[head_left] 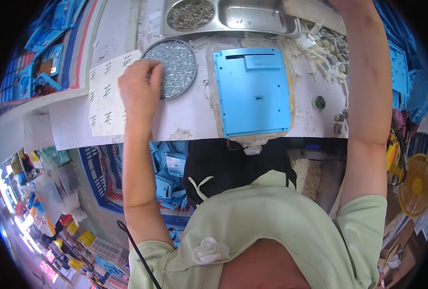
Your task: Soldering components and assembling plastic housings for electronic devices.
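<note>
My left hand (141,85) is at the left rim of a round dish (194,72) full of small shiny metal pieces, perhaps screws. Its fingers are curled in with thumb and forefinger close together; whatever they hold is hidden. In front of me lies a light blue plastic housing (255,91) with a slot near its far edge and a small opening in the middle. My right forearm (368,86) stretches past its right side to the top edge, where the hand is cut off from view.
A metal tray (291,30) at the far side has small parts in one compartment. White plastic pieces and small cylindrical parts (322,48) are heaped at the right, near a small green-filled cap (318,102). A sheet with handwriting (105,108) lies left; blue housings (175,164) sit below the table.
</note>
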